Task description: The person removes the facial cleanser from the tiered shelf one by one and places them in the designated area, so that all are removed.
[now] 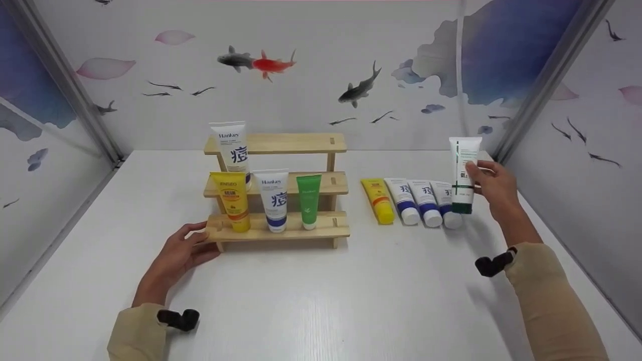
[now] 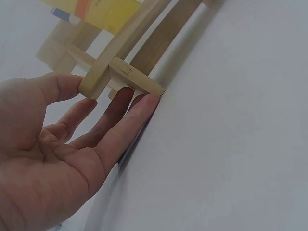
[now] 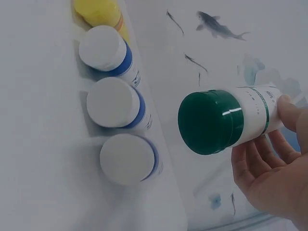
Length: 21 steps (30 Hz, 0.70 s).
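My left hand (image 1: 173, 255) holds the left end of a three-tier wooden display rack (image 1: 321, 225). In the left wrist view its thumb is at the shelf's end and the fingers (image 2: 137, 115) reach the foot below. My right hand (image 1: 494, 188) grips a white tube with a dark green cap (image 1: 462, 175), cap down, in the air at the right. On the bottom tier stand a yellow tube (image 1: 234, 203), a white-and-blue tube (image 1: 271, 200) and a green tube (image 1: 309, 200). Another white-and-blue tube (image 1: 231, 148) stands upright higher up at the left, its base partly hidden.
Right of the rack, a yellow tube (image 1: 377, 198) and several white-and-blue tubes (image 1: 424, 198) lie in a row on the white table (image 1: 301, 301), caps toward me. Printed wall panels (image 1: 301, 105) with fish enclose the table at the back and sides.
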Motion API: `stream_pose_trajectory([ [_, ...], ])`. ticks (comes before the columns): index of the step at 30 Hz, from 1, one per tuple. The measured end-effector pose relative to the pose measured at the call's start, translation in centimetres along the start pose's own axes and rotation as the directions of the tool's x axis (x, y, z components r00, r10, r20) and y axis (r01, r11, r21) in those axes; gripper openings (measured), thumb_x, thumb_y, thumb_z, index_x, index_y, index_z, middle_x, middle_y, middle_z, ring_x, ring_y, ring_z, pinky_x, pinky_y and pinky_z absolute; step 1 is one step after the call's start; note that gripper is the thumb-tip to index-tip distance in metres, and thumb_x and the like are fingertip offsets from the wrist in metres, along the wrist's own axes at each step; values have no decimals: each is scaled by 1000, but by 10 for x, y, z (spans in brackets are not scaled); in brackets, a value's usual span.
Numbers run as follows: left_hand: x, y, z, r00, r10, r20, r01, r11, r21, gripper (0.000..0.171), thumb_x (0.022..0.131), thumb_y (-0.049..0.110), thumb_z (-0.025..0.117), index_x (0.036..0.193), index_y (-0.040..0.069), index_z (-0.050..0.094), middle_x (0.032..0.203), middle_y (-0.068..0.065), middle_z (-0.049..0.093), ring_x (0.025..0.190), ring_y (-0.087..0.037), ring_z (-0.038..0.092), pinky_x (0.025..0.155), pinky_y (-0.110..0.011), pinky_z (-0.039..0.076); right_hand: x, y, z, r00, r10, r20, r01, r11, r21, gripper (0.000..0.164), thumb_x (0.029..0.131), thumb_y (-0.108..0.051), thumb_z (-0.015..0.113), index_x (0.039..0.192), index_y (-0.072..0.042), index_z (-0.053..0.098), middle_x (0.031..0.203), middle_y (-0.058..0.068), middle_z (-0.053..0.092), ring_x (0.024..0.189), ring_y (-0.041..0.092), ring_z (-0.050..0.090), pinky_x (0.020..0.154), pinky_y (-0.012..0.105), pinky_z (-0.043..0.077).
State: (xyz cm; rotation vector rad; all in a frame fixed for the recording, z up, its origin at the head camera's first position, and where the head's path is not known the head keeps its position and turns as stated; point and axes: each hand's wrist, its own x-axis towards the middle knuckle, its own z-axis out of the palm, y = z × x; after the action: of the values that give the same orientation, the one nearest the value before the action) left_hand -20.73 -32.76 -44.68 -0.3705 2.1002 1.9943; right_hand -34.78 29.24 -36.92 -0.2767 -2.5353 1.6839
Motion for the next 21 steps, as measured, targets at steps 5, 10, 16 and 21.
stream_pose_trajectory([
  [5,0,0,0,1000,-5,-7,6,1000,16,55,108,26,42,158,13,23,157,-25,37,116,-17,66,99,-30,57,6,16,-10,995,101,-13,-101,995,0,88,90,-64,55,156,-11,32,119,-8,54,109,9,56,114,36,47],
  [10,0,-1,-1,1000,-6,-12,6,1000,18,55,108,26,42,158,13,24,157,-25,38,116,-17,66,99,-31,57,12,32,-18,982,187,-27,-187,982,7,88,91,-65,54,158,-13,29,113,-8,50,120,18,53,119,41,42],
  [16,1,-2,-1,1000,10,-15,-10,1000,15,54,108,24,41,157,11,24,157,-27,37,116,-15,66,98,-30,57,21,52,-19,971,233,-52,-234,972,-22,85,94,-62,52,158,-12,28,133,5,49,129,25,52,116,40,45],
  [21,1,-1,0,1000,7,-12,-7,1000,27,54,108,24,40,158,12,23,156,-27,37,119,-18,65,100,-31,56,25,67,-18,961,271,-51,-274,961,-42,83,95,-61,50,159,-12,27,151,13,41,126,21,51,113,36,48],
])
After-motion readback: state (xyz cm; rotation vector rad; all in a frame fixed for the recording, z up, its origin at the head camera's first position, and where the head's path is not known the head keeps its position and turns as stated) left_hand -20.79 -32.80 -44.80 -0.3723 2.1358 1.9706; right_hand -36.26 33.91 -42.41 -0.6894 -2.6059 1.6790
